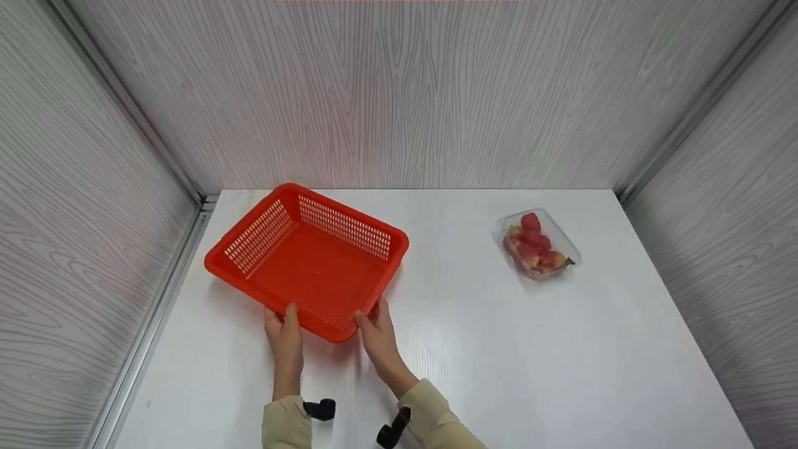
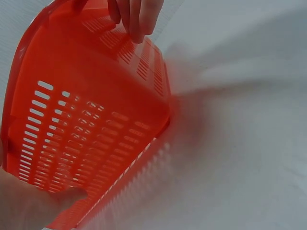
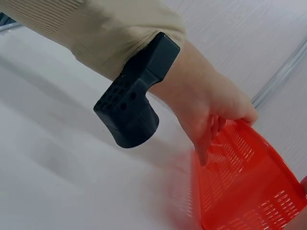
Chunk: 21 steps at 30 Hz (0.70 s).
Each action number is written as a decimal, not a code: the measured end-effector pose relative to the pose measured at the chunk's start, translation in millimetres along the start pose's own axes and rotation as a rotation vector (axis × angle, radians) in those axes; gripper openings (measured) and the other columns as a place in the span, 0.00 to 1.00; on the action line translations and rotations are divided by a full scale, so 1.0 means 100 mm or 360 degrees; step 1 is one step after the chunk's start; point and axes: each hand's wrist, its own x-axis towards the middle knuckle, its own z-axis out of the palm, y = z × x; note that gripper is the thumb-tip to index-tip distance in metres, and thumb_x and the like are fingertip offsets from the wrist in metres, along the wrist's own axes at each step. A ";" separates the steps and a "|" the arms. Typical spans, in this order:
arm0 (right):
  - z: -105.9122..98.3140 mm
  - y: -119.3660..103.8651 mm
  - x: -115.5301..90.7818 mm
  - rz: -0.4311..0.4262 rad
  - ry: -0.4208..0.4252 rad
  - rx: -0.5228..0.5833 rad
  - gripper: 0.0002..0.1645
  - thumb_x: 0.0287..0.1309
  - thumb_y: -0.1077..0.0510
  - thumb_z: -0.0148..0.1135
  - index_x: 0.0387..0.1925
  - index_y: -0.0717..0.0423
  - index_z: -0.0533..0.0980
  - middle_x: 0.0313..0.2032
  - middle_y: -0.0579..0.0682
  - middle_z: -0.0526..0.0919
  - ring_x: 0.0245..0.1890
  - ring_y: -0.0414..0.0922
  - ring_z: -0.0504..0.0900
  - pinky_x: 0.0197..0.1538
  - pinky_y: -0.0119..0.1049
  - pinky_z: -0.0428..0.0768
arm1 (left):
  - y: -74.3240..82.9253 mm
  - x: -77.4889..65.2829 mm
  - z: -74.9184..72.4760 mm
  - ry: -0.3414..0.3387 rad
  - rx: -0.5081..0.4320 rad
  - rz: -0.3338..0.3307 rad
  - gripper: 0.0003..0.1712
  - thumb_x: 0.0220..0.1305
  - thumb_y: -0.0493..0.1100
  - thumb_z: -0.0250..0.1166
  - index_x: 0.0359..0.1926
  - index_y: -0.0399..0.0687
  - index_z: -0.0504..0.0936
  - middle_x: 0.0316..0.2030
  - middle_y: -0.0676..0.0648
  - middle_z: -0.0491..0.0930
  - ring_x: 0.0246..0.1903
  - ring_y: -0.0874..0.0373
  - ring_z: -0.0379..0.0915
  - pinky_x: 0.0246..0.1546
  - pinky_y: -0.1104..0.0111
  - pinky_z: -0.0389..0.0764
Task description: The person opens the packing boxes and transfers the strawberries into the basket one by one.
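Observation:
A red plastic basket (image 1: 318, 262) with slotted sides is held at an angle on the left of the white table, its near corner toward the person. My left hand (image 1: 285, 340) grips the near left rim, thumb over the edge and fingers beneath. With the thumb on the rim, my right hand (image 1: 379, 337) holds the basket's near right side close to that corner. From below, the left wrist view shows the basket's slotted wall (image 2: 86, 129) and shadow under it. In the right wrist view, the right hand (image 3: 206, 103) curls over the rim.
On the table's right side lies a clear plastic box (image 1: 564, 240) of red and yellow fruit (image 1: 533, 243). Grey wood-grain panels (image 1: 399, 93) enclose the back and both sides. A metal rail (image 1: 156, 312) runs along the table's left edge.

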 end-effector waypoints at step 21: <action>-0.71 -0.20 0.05 -0.0099 0.0403 0.0062 0.42 0.65 0.68 0.50 0.76 0.60 0.47 0.74 0.58 0.58 0.71 0.54 0.61 0.68 0.48 0.63 | 0.13 -0.23 -0.29 -0.0369 0.0202 -0.0221 0.29 0.76 0.38 0.45 0.74 0.47 0.51 0.66 0.39 0.64 0.62 0.41 0.65 0.63 0.49 0.67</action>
